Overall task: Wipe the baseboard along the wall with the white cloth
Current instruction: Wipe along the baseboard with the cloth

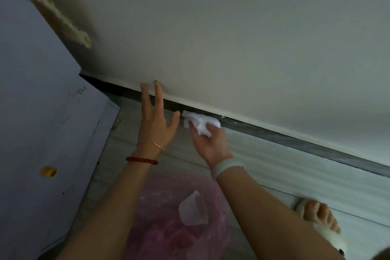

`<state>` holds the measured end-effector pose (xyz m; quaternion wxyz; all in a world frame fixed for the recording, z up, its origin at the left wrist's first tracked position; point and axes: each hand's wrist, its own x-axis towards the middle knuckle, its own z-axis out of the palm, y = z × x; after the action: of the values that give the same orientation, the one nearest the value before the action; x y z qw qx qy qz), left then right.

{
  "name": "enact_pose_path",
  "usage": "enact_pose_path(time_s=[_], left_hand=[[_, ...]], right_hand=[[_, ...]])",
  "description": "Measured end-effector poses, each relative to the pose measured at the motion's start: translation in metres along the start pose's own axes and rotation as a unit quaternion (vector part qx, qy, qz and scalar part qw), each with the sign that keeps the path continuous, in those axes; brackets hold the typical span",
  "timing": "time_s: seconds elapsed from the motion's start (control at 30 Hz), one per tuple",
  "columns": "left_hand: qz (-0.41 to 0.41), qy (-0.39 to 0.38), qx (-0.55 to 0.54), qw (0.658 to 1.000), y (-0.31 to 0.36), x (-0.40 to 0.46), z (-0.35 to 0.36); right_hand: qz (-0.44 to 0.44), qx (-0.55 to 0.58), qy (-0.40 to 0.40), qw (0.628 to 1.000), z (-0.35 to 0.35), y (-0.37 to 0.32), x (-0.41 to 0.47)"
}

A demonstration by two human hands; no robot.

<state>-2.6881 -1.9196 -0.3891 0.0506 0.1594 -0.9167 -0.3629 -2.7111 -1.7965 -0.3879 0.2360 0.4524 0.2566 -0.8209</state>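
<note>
The white cloth (200, 123) looks soft and crumpled against the dark baseboard (295, 143) — matt, scuffed with pale streaks — under a smooth matt painted wall (232, 38), while the floor (285, 167) shows pale wood-grain planks with a faint sheen.

Right hand (211, 143) presses white cloth (199, 122) against dark baseboard (295, 142).

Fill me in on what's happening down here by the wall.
A person is cleaning the dark baseboard. The right hand holds a crumpled white cloth pressed against the strip. The left hand is open, fingers spread, fingertips on the wall above it. A pink bag with a clear plastic cup lies on the floor below.
</note>
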Motion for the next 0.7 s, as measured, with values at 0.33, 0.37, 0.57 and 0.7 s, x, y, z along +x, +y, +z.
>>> enact_pose_path(time_s=[0.33, 0.37, 0.57, 0.7], left_hand=[[0.09, 0.0, 0.073, 0.993, 0.024, -0.014, 0.025], [0.094, 0.003, 0.082, 0.992, 0.026, -0.015, 0.025], [0.122, 0.014, 0.131, 0.984, 0.025, -0.016, 0.02], [0.12, 0.015, 0.138, 0.983, 0.023, -0.017, 0.017]], right_hand=[[-0.266, -0.135, 0.094, 0.95, -0.07, -0.04, -0.014], [-0.253, -0.153, 0.09, 0.951, -0.068, -0.038, -0.012], [-0.202, -0.298, 0.038, 0.932, -0.036, -0.014, 0.001], [-0.269, -0.346, 0.146, 0.887, -0.04, -0.016, 0.005]])
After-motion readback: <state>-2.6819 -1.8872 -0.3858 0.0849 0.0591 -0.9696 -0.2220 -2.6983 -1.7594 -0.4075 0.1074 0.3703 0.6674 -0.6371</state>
